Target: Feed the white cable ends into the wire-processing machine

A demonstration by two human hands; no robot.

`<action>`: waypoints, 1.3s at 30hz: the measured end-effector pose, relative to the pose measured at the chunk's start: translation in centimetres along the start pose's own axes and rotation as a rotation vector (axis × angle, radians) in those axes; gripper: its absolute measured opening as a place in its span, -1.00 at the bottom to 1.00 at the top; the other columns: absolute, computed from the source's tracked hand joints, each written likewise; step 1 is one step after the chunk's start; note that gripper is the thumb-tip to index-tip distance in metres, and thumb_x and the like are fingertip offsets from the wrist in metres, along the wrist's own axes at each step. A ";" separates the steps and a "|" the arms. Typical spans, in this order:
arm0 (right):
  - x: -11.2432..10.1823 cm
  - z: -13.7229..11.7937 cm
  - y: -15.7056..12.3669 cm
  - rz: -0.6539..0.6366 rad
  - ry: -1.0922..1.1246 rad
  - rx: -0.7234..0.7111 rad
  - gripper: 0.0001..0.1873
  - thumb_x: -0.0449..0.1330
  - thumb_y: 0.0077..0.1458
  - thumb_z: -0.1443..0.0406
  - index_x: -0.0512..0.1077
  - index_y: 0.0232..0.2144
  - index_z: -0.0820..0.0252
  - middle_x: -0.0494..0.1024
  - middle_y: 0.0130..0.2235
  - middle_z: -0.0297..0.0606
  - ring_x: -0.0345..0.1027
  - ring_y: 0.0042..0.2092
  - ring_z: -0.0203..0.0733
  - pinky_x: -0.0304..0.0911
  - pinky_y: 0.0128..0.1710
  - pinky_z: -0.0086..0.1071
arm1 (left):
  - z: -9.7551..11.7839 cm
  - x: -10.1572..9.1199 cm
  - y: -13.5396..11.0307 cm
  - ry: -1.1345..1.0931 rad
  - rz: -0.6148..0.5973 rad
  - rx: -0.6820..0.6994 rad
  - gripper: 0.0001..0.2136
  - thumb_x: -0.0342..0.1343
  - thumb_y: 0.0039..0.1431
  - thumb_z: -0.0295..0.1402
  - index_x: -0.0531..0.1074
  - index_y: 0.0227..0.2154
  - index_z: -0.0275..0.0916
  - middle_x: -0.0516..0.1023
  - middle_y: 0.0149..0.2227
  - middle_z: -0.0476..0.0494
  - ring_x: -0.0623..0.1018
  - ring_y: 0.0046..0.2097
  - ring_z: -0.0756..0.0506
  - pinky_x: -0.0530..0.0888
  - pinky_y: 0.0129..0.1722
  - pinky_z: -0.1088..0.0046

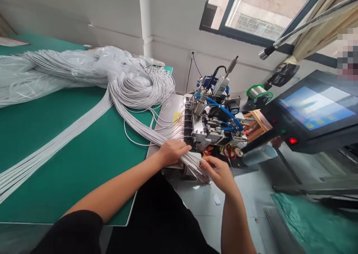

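Our left hand [172, 151] lies knuckles-up at the front edge of the small wire machine [209, 125], fingers curled down over the bundle of white wires [131, 115]. Whether they close round the strands we cannot tell, since the palm hides them. Just right of it, also in front of the machine, our right hand [219, 172] has thumb and fingertips pinched shut on the fanned wire ends. From the machine the bundle runs left across the green tabletop [69, 160], and its far loops lie heaped on a clear plastic bag [112, 60] well to the machine's left. A lit touch screen [316, 108] stands to the right of the machine, and what looks like a green spool [258, 93] sits just behind it.
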State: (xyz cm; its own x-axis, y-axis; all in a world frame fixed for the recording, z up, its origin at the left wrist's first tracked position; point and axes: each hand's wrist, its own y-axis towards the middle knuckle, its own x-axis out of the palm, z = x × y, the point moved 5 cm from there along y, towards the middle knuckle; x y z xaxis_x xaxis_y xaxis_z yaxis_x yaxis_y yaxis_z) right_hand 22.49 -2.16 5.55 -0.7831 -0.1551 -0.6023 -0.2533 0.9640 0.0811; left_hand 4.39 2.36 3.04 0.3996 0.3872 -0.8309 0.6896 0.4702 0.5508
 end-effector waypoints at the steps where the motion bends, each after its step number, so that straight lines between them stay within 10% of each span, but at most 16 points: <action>1: -0.2 0.2 0.1 0.008 0.003 0.014 -0.69 0.10 0.18 0.12 0.52 -0.34 0.23 0.54 -0.39 -0.23 0.34 -0.35 -0.20 0.20 -0.33 -0.42 | 0.1 -0.1 0.1 0.003 0.002 0.008 -0.76 -0.04 0.18 -0.45 0.37 -0.11 -0.24 0.50 -0.34 -0.08 0.49 -0.31 -0.04 0.35 -0.37 0.46; 16: -2.1 2.2 2.3 0.177 0.063 0.172 -0.68 0.20 0.09 0.07 0.46 -0.42 0.23 0.43 -0.52 -0.31 0.24 -0.47 -0.29 0.14 -0.46 -0.43 | 0.7 -0.6 0.3 0.056 0.128 0.098 -0.78 -0.16 0.33 -0.46 0.37 -0.11 -0.25 0.49 -0.40 -0.04 0.44 -0.41 0.01 0.25 -0.43 0.46; 31: 1.6 4.1 5.3 0.332 0.738 0.103 -0.74 0.33 -0.06 0.12 0.41 -0.50 0.16 0.31 -0.55 -0.40 -0.01 -0.58 -0.39 -0.11 -0.62 -0.46 | 0.1 -1.4 -0.2 0.130 0.239 0.081 -0.82 -0.11 0.30 -0.51 0.39 -0.30 -0.24 0.44 -0.50 0.02 0.40 -0.50 0.02 0.18 -0.51 0.44; 39: 0.6 4.6 4.7 0.373 0.201 0.089 -0.77 0.23 0.01 0.16 0.43 -0.51 0.21 0.39 -0.54 -0.36 0.18 -0.50 -0.30 0.10 -0.46 -0.42 | 0.3 -1.2 -0.2 0.157 0.156 0.011 -0.81 -0.11 0.31 -0.47 0.41 -0.22 -0.23 0.41 -0.49 -0.01 0.42 -0.43 -0.02 0.26 -0.36 0.39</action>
State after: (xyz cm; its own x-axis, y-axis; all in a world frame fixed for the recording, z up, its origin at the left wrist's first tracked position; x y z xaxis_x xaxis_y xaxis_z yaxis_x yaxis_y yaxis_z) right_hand 23.49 3.29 1.90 -0.9092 0.1766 -0.3771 0.1108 0.9756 0.1897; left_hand 3.93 1.60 3.88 0.4038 0.5740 -0.7123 0.6334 0.3864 0.6704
